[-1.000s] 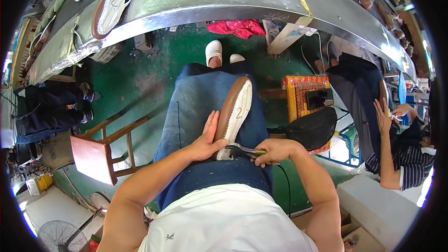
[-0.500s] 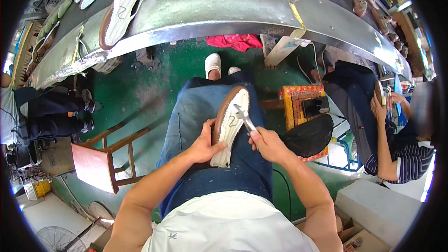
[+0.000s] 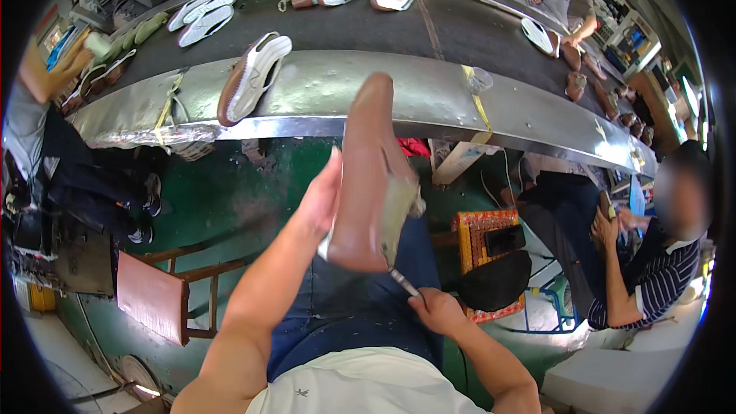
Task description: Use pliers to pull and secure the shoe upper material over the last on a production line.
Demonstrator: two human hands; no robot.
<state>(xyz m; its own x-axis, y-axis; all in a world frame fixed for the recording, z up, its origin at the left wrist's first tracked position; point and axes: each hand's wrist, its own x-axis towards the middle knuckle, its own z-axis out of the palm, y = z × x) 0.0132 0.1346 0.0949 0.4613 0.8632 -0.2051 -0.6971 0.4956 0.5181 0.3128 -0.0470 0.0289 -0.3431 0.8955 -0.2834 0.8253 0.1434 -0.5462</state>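
Note:
My left hand [image 3: 323,193] is closed round the side of a shoe [image 3: 363,184], raised in front of my lap. Its smooth brown outer surface faces me, with the toe end up; an olive-grey patch shows on its right side. My right hand [image 3: 437,311], lower and to the right, grips a slim silver hand tool [image 3: 403,282]. The tool's far end meets the shoe's lower end or passes behind it; I cannot tell which. Its head is hidden in this view.
A metal-edged bench [image 3: 314,80] crosses ahead, carrying a white-and-brown shoe [image 3: 257,77] and a clear cup [image 3: 479,79]. A wooden stool [image 3: 153,297] stands left; a patterned seat [image 3: 479,231] with a phone and black cap is right. People work on both sides.
My left hand has lifted the shoe from my lap and turned it, so brown replaces its white upper. My right hand has moved down with the tool. The view has tilted up, showing more bench.

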